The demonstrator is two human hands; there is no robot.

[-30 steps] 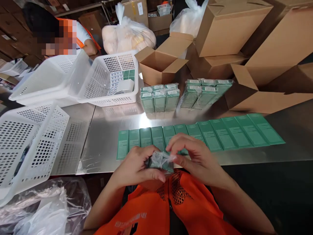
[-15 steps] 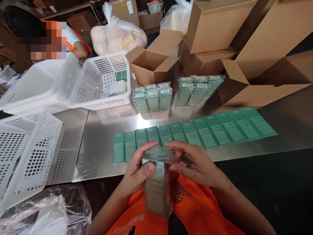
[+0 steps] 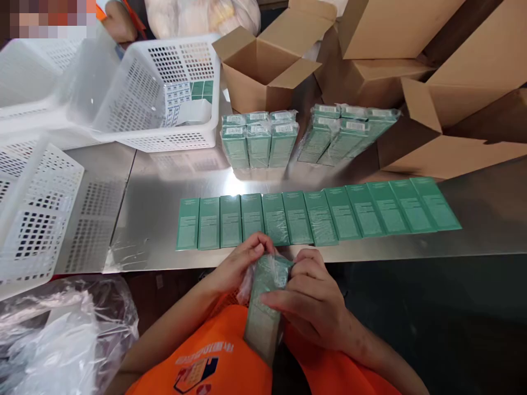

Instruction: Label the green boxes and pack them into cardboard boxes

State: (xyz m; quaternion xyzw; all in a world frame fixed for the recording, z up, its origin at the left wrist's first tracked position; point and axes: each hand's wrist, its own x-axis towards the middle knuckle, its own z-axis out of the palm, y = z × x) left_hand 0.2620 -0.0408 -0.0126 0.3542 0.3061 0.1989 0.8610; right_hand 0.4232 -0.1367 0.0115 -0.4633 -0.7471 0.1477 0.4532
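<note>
A tall green box (image 3: 261, 323) in clear plastic film is held upright against my orange vest. My right hand (image 3: 315, 299) is closed around its right side, thumb across the front. At the top left of the box, my left hand (image 3: 245, 260) pinches the loose plastic film (image 3: 270, 262); its fingertips are pressed together. Just beyond my hands, a row of several green boxes (image 3: 294, 219) lies side by side along the steel table (image 3: 152, 241). Behind that row stand two groups of film-wrapped green boxes, one on the left (image 3: 259, 145) and one on the right (image 3: 346, 137).
A white perforated basket (image 3: 160, 141) holding printed cartons stands at the back left, with another basket (image 3: 51, 203) nearer. Open cardboard boxes (image 3: 263, 66) fill the back right. A plastic-lined bag (image 3: 69, 334) is at lower left. A co-worker's arm (image 3: 119, 22) shows at the top left.
My left hand has gone from gripping the box's side to pinching film at its top. The right hand has closed onto the box, which has turned slightly. The camera view has tilted down.
</note>
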